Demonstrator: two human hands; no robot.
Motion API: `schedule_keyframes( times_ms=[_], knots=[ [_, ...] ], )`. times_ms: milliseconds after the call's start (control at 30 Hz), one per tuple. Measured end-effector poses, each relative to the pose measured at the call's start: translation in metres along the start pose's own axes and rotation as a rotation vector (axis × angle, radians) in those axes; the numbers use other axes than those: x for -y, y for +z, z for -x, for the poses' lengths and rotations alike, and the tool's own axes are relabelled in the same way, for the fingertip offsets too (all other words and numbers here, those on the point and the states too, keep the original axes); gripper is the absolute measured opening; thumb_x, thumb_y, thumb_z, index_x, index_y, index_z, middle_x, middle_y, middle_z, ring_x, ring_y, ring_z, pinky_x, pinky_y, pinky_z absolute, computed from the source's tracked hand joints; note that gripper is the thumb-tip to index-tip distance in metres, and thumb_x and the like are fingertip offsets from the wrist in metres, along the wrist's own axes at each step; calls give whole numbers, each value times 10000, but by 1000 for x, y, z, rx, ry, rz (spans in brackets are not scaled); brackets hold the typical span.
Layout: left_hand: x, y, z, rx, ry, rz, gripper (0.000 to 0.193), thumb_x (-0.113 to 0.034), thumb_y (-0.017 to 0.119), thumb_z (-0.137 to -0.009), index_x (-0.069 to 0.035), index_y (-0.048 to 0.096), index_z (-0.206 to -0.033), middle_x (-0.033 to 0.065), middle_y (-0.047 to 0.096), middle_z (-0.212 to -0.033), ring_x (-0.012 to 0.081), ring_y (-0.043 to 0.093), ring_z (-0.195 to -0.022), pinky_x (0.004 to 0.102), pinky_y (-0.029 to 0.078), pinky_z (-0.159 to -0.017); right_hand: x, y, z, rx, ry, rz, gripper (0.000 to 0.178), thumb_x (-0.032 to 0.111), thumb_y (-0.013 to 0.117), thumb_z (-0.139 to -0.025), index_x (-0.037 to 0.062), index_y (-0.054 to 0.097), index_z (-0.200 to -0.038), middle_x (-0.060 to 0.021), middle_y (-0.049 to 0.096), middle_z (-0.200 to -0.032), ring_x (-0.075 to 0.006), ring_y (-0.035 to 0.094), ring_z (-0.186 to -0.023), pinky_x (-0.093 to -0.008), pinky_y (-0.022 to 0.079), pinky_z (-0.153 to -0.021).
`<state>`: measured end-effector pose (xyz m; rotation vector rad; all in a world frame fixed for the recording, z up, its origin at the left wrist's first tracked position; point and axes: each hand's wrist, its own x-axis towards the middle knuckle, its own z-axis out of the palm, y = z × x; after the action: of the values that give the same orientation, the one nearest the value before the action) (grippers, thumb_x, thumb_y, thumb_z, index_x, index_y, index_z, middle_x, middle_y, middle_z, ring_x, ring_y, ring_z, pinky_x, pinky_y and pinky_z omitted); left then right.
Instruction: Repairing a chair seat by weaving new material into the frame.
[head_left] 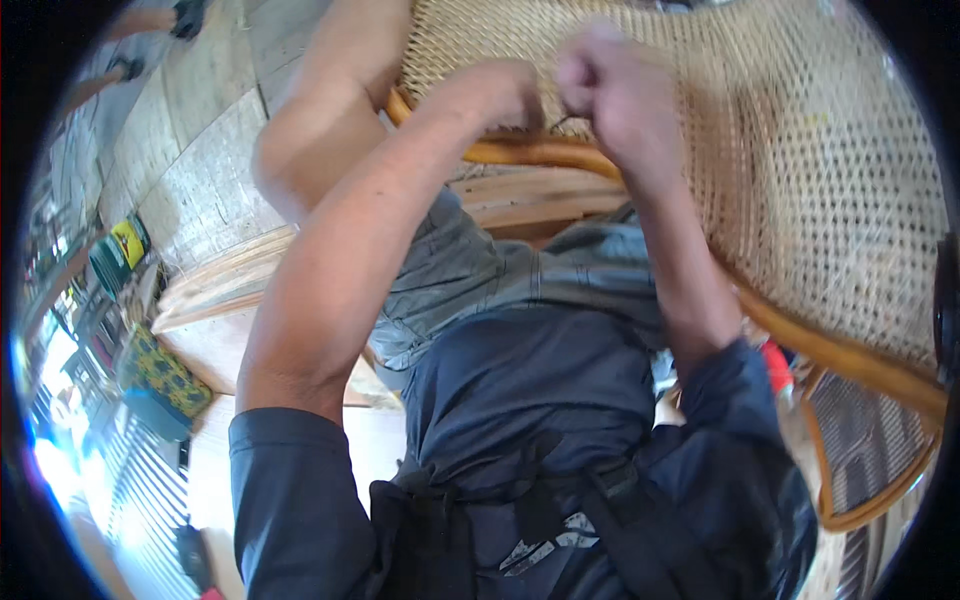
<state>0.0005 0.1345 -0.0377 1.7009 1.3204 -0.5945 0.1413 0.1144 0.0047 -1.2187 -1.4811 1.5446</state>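
A large woven cane panel with a curved, orange-brown wooden frame leans across my lap and fills the upper right. At the frame's near edge, my left hand is closed, knuckles up, its fingers curled downward. Just to its right, my right hand is closed in a fist above the weave, smeared by motion. A short, thin dark strand shows between the two hands, close to the right fist. What lies inside either hand is hidden.
A smaller framed mesh panel lies at lower right, near a red object. Wooden boards lie at left, beside a green container and a yellow-patterned box. Another person's limbs show at upper left.
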Motion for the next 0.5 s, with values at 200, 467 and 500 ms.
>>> schedule_keyframes(
  times_ms=[200, 467, 500],
  knots=[
    [2, -2, 6, 1, -13, -111, 333, -278, 683, -667, -13, 677, -869, 155, 669, -826, 292, 643, -725, 387, 511, -656, 87, -64, 102, -146, -195, 1301, 238, 238, 559, -883, 36, 580, -760, -11, 520, -607, -99, 463, -546, -286, 375, -516],
    [21, 0, 36, -10, 138, 525, 258, -302, 594, -801, -47, 567, -825, -9, 454, -603, 89, 435, -507, 259, 346, -444, -45, -101, 357, -508, 822, 557, 332, 306, 594, -872, -23, 603, -827, -107, 577, -652, -153, 506, -627, -332, 434, -612],
    [20, 4, 46, -117, 64, 635, 254, -300, 560, -829, -49, 572, -863, -17, 455, -617, 83, 432, -519, 252, 345, -447, -68, -93, 371, -579, 1015, 528, 349, 317, 575, -879, -30, 600, -911, -168, 607, -710, -241, 573, -663, -379, 446, -638]
  ],
)
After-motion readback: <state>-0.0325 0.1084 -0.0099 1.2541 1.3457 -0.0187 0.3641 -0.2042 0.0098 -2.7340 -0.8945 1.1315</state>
